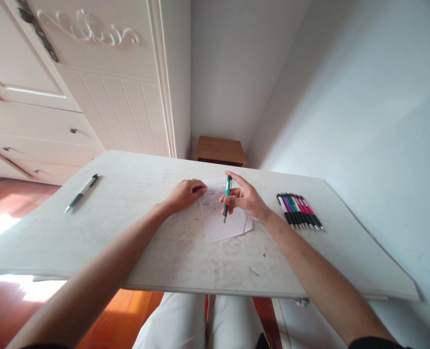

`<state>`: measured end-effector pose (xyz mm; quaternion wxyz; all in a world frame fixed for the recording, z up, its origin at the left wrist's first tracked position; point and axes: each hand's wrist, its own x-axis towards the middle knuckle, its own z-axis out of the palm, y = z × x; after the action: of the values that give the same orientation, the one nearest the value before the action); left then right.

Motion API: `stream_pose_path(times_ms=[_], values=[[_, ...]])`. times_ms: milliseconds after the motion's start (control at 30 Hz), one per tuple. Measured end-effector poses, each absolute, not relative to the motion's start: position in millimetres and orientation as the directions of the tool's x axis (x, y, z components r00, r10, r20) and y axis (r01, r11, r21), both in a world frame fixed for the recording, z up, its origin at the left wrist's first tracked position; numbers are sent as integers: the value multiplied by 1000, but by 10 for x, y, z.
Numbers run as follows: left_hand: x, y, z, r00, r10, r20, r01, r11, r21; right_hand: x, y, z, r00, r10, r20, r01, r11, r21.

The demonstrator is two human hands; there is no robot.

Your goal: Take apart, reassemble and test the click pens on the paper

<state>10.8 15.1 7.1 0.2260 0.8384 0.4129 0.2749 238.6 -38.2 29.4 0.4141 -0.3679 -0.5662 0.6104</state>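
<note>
My right hand (pixel 246 198) grips a ballpoint pen (pixel 227 194) with a green barrel and a black grip. The pen is nearly upright, its metal tip down over the paper, and my index finger rests on its top button. Whether the tip touches the paper I cannot tell. A white sheet of paper (pixel 222 228), with dark handwriting on its upper part, lies on the table under the pen. At its upper left edge my left hand (pixel 186 194) is closed, curled fingers on the paper; a ring shows on one finger.
A row of several pens (pixel 299 211) with coloured barrels lies on the white table (pixel 128 242) at right. One white and black pen (pixel 82 193) lies alone at far left. A wooden stand (pixel 220 149), a cream cabinet (pixel 120 87) and a wall (pixel 375 121) border the table.
</note>
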Motion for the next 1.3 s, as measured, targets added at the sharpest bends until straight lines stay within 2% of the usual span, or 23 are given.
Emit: stream_pose_path(times_ms=[200,500,867,1300], values=[[108,156,60,509,815,277,565,-559,607,2395,-394,263,-468,884,6,-87,-40,-995],[108,153,66,509,816,274,574,-559,598,2376,-399,266,-491,871,-31,-68,-73,-995],[109,136,89,509,819,264,578,-552,601,2362,-446,277,-584,811,-34,5,-38,-999],[101,140,78,506,817,277,575,-559,597,2346,-448,275,-568,823,-20,-15,-35,-999]])
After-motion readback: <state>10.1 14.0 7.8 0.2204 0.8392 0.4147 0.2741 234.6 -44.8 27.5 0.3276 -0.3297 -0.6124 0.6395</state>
